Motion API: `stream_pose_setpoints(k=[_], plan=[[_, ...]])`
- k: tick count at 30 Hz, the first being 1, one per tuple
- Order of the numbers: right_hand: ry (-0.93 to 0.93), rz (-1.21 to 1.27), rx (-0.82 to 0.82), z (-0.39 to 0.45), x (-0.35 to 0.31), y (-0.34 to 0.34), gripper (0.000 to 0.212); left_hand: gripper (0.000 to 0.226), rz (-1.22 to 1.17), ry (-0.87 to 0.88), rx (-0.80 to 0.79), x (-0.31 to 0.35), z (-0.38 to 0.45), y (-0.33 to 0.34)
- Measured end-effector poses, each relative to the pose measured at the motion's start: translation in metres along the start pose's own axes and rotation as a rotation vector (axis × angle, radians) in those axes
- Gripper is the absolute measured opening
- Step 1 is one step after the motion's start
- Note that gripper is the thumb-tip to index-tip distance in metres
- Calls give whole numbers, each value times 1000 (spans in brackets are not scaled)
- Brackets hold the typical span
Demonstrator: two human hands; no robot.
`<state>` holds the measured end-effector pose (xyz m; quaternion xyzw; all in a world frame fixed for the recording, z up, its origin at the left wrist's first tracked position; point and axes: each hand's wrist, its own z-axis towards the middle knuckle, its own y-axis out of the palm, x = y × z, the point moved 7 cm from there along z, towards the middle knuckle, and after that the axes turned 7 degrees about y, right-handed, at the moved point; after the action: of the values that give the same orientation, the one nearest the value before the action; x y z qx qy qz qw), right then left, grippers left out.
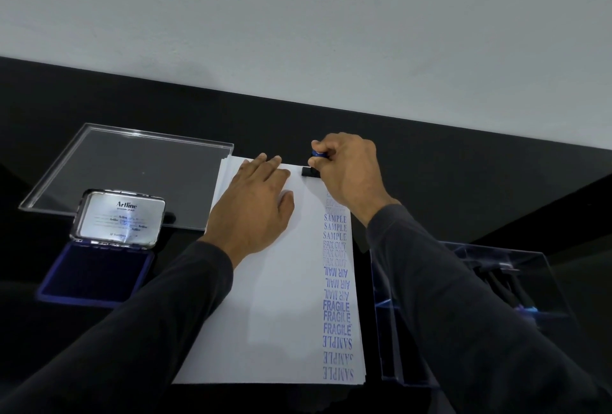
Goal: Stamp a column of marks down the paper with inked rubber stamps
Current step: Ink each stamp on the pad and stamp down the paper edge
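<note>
A stack of white paper (265, 307) lies on the black table, with a column of blue stamped words (336, 281) running down its right side. My right hand (347, 172) grips a rubber stamp (313, 165) with a blue handle and black base, pressed on the paper's far edge at the top of the column. My left hand (255, 205) rests flat on the upper part of the sheet, fingers straight. The open blue ink pad (96, 274), its silver lid raised, sits to the left of the paper.
A clear acrylic tray (126, 175) lies at the back left, behind the ink pad. A clear acrylic box (470, 311) holding several dark-handled stamps stands right of the paper, under my right forearm. A pale wall rises behind the table.
</note>
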<state>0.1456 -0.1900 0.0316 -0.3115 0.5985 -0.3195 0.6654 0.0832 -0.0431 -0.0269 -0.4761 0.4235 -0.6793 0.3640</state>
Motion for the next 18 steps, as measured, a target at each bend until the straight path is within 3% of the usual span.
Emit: stream_pose_setpoints(k=[18], plan=[[-1, 16, 8, -1, -2, -3, 12, 51, -4, -3, -13, 1, -1, 0]])
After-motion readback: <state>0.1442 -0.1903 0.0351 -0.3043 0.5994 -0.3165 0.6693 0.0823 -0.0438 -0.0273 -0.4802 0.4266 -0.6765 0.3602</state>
